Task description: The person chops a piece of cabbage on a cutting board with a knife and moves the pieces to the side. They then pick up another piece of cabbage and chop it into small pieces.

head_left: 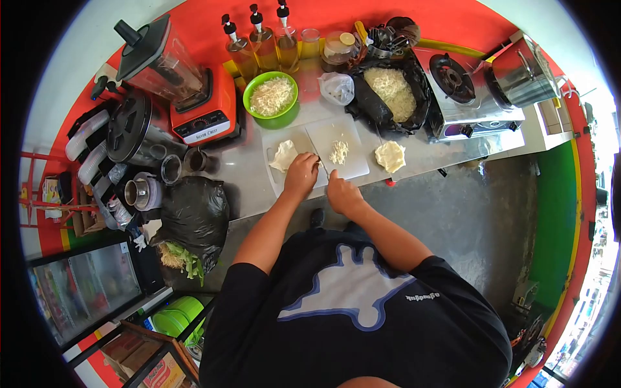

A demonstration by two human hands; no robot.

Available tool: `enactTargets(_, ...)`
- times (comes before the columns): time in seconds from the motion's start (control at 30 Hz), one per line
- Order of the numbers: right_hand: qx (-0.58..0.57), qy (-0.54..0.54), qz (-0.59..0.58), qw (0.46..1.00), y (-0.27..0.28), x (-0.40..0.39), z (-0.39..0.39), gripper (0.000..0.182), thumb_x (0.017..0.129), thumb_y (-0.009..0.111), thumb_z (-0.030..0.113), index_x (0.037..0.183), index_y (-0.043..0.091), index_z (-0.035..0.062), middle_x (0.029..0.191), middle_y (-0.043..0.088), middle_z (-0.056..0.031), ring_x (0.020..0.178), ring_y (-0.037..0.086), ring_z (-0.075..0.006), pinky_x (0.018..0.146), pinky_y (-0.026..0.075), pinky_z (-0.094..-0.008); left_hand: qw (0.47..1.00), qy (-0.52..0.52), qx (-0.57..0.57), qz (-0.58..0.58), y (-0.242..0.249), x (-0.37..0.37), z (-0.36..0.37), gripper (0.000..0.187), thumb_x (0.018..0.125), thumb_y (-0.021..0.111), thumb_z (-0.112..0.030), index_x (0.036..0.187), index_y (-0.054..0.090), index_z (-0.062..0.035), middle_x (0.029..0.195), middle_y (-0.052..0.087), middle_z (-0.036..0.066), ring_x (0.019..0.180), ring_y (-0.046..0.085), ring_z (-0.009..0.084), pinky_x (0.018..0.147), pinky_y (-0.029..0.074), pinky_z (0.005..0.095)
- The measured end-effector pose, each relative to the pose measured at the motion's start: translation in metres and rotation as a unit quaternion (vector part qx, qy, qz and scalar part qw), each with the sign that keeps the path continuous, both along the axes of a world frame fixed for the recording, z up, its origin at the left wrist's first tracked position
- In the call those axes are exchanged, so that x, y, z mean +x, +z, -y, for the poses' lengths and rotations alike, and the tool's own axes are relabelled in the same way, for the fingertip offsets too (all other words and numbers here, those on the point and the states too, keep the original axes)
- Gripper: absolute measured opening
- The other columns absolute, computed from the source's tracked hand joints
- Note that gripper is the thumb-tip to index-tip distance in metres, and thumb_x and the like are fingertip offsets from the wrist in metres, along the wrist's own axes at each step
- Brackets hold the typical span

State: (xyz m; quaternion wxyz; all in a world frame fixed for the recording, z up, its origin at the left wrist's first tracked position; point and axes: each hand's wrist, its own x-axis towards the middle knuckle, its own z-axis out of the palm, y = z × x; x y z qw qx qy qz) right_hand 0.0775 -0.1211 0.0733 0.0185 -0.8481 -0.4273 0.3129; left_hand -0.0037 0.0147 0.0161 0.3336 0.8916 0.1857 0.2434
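Note:
My right hand is closed round the handle of a knife, low at the front edge of the white cutting boards. Just left of it, my left hand rests on the board beside the blade, fingers drawn together; whatever they grip is hidden. A pale, crumpled flat piece lies beyond my left hand. Thin pale shreds form a small pile beyond my right hand. Further right, a round pale piece lies on the metal counter.
A green bowl and a black bag hold pale shreds. Around them stand a red blender, pump bottles, a plastic bag and a stove with a pot. Another black bag sits left.

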Motion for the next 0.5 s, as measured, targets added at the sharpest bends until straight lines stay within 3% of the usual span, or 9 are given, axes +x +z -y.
enactTargets(0.2, 0.051, -0.02, 0.033, 0.998, -0.038, -0.002, -0.007, 0.027, 0.095, 0.053, 0.009, 0.116, 0.042, -0.0039, 0.096, 0.071, -0.0291, 0.095, 0.072, -0.043, 0.08, 0.059, -0.05, 0.999, 0.027, -0.007, -0.026, 0.0, -0.001, -0.001, 0.007, 0.083, 0.065, -0.002, 0.09, 0.066, -0.0022, 0.09, 0.065, 0.014, 0.091, 0.063, 0.0356, 0.08, 0.052, 0.0451)
enactTargets(0.3, 0.031, -0.014, 0.0, 0.999, -0.011, 0.005, -0.012, 0.026, 0.091, 0.055, 0.005, 0.111, 0.042, -0.0042, 0.099, 0.069, -0.0315, 0.096, 0.07, -0.0465, 0.084, 0.057, -0.0515, 0.999, 0.03, -0.009, -0.039, 0.002, -0.002, 0.002, 0.008, 0.083, 0.066, -0.002, 0.09, 0.066, -0.0024, 0.09, 0.066, 0.014, 0.088, 0.064, 0.0365, 0.078, 0.053, 0.0452)
enactTargets(0.5, 0.028, -0.021, -0.01, 0.999, -0.017, -0.002, -0.006, 0.026, 0.09, 0.055, 0.005, 0.11, 0.041, -0.0036, 0.099, 0.069, -0.033, 0.098, 0.069, -0.047, 0.085, 0.056, -0.0518, 0.998, 0.049, -0.001, -0.033, 0.0, 0.001, 0.005, 0.008, 0.084, 0.067, -0.003, 0.092, 0.067, -0.0029, 0.092, 0.065, 0.014, 0.085, 0.065, 0.0368, 0.075, 0.053, 0.045)
